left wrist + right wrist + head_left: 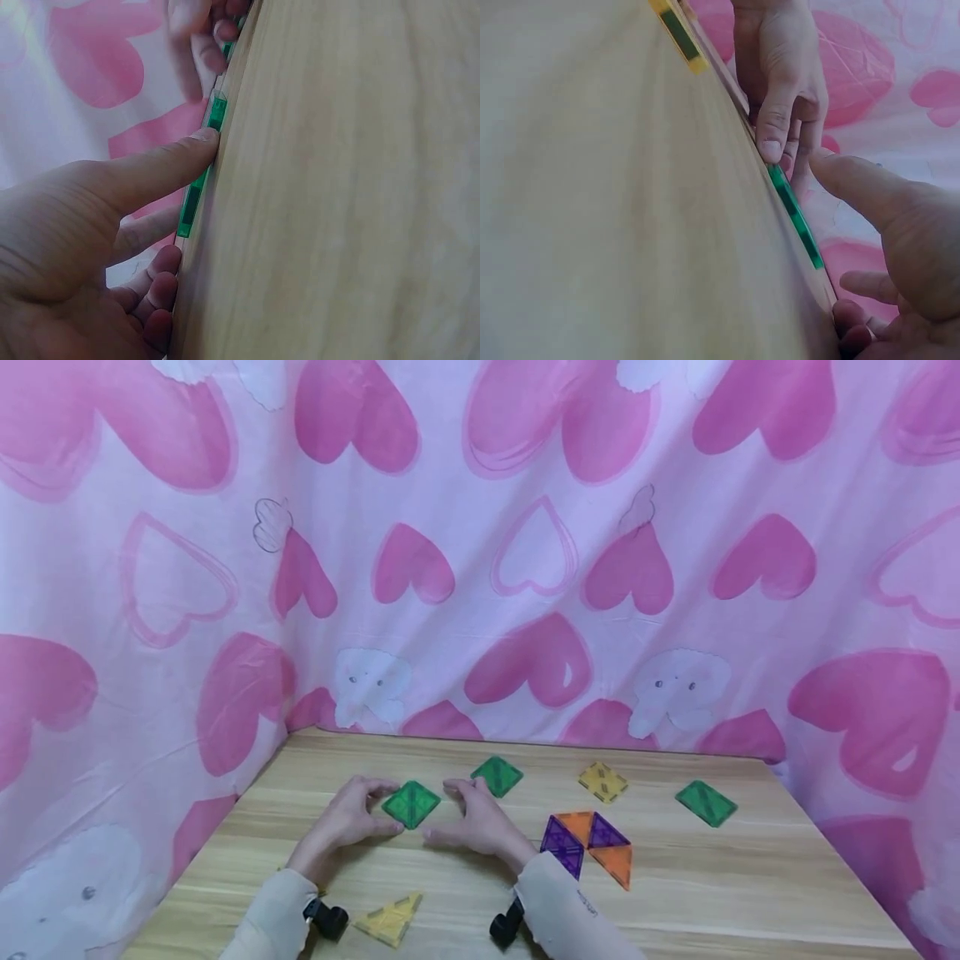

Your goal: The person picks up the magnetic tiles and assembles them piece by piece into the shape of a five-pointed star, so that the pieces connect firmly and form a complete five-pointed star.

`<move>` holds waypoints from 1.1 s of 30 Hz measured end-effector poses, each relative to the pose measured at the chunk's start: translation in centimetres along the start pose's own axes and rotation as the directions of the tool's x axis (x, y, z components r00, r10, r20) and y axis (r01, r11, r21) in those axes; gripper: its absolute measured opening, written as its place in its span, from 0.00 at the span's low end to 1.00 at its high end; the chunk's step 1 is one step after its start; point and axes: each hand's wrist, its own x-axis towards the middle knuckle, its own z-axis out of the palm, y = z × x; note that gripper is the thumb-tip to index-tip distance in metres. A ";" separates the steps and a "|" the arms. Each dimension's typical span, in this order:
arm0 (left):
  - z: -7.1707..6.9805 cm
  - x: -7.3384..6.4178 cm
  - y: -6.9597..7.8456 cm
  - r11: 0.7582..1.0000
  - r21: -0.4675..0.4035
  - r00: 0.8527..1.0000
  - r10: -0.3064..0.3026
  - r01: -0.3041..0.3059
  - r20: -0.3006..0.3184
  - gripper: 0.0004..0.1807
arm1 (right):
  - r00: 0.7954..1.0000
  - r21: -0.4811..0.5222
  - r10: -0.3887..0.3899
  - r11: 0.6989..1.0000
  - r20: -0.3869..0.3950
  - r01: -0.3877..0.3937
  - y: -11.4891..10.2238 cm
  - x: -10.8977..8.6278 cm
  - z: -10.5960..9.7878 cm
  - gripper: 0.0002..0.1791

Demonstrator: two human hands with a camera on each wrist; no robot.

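While both hands frame the green, diamond-shaped, see-through plastic tile (412, 804) lying flat on the pale wooden bench (735, 893), the left hand (348, 814) rests a straight thumb against its edge, index finger spread away from that thumb. Across the diamond, here's the right hand (480, 822), thumb and fingers parted, apparently clear of it. This looks like a steadying or lining-up step; the next move, I'd judge, calls for light right-hand contact on the diamond's free side.

Now the tricky bits! A dark band crosses the diamond: one piece or two joined triangles, I cannot tell. Beyond it to the right, a second green plastic tile (497, 776) is partly masked by right fingers. Further right of the diamond, the right sleeve (562, 902) overlaps a fan of purple and orange triangular plastic tiles (562, 842). Both wrist views catch the diamond edge-on, so left index contact is unclear.
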 end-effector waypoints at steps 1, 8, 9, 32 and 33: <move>-0.1 -0.1 0.0 1.000 -0.005 1.000 -0.001 0.001 -0.002 0.38 | 1.000 0.012 0.006 1.000 0.008 -0.007 0.1 -0.4 -0.2 0.55; -1.4 0.3 0.1 1.000 0.000 1.000 0.016 -0.016 0.008 0.39 | 0.999 0.069 0.038 0.997 0.024 -0.039 -0.5 -2.2 -1.0 0.50; -1.6 0.5 0.1 1.000 0.002 1.000 0.021 -0.021 0.008 0.40 | 0.999 0.074 0.038 0.996 0.020 -0.039 -0.7 -2.4 -1.1 0.49; -6.7 -10.3 -2.3 0.995 0.048 0.995 -0.080 0.083 -0.067 0.41 | 0.973 0.006 -0.142 0.990 0.182 0.143 -3.4 -6.8 2.0 0.25; -6.8 -10.9 -2.5 0.994 0.057 0.993 -0.090 0.095 -0.072 0.41 | 0.972 -0.002 -0.141 0.990 0.186 0.144 -3.4 -6.9 2.2 0.24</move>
